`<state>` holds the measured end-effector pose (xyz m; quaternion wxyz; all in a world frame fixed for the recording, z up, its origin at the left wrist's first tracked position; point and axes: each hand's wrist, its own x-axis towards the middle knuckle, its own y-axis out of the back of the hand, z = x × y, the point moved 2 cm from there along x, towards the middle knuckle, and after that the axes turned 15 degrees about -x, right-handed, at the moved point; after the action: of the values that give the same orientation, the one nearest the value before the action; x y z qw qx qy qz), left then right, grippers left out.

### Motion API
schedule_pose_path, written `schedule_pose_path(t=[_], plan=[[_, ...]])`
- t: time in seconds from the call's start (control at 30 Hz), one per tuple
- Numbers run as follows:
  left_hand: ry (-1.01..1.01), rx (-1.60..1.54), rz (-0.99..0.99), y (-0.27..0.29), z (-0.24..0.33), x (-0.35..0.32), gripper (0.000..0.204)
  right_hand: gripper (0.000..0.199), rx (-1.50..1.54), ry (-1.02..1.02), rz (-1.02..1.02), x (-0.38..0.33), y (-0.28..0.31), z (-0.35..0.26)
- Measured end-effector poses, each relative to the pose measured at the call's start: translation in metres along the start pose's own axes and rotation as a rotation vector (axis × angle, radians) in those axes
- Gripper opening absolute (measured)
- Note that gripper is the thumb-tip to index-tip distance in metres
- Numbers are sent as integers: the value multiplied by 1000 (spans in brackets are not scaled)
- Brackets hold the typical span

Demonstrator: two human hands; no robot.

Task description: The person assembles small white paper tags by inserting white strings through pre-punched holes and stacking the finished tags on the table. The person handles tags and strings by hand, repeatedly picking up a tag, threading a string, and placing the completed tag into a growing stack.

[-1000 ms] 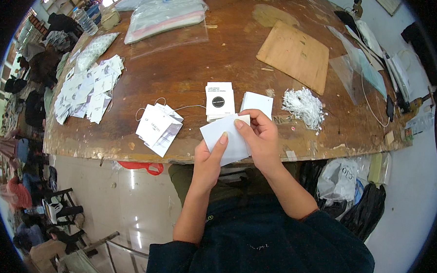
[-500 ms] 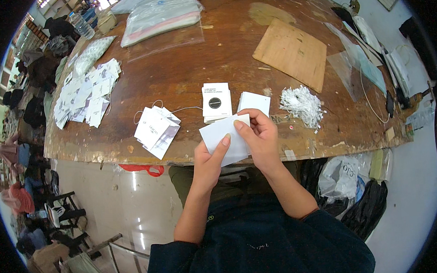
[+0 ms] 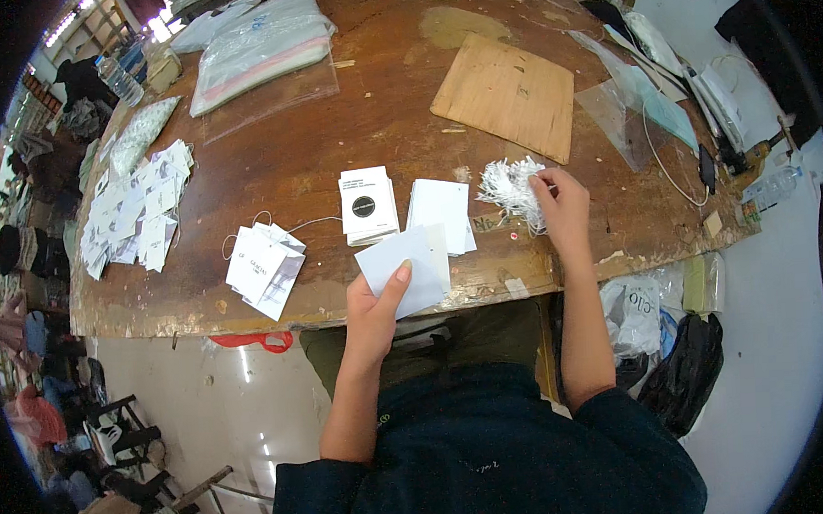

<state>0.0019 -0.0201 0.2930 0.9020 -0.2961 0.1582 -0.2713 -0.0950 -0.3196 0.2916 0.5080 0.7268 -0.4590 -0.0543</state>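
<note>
My left hand (image 3: 374,314) grips white cards (image 3: 406,266), fanned slightly, with the thumb flat on top, at the table's near edge. To the right, my right hand (image 3: 563,200) pinches at the edge of a loose pile of white strings (image 3: 511,190); whether a string is between its fingertips is too small to tell. Just beyond the held cards are a stack of white printed tags with a black circle (image 3: 369,224) and a stack of blank white cards (image 3: 440,210). Left of these lies a small heap of strung tags (image 3: 267,268), one string reaching toward the printed stack.
A large pile of white tags (image 3: 143,214) covers the table's left side, near a clear bag of white pieces (image 3: 144,131). Stacked plastic bags (image 3: 260,57) lie at the back left. A wooden board (image 3: 505,92) and clear plastic sheets (image 3: 621,119) lie right.
My right hand has let go of the cards and moved right to the string pile. My left hand keeps the cards. The whole view has shifted slightly.
</note>
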Motion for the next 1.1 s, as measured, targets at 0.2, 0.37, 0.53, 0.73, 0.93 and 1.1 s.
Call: schedule_pose_path(t=[0.2,0.37,0.53,0.73,0.93,1.1], plan=[[0,12,-31,-1,-4,-1,34,21,172,-116,-72,10,-14,-12],[-19,6,36,3,-3,-3,34,18,259,-43,192,8,2,-6],[-56,-26,81,6,0,-4,35,17,560,-28,224,-4,11,-4],[-47,-13,51,7,0,-4,35,14,653,-103,1,5,9,-12],[-26,-2,48,5,-1,-5,37,15,959,-206,-161,4,-4,-8],[-49,-21,61,7,0,-6,36,13,1447,-452,-274,-1,-15,-4]])
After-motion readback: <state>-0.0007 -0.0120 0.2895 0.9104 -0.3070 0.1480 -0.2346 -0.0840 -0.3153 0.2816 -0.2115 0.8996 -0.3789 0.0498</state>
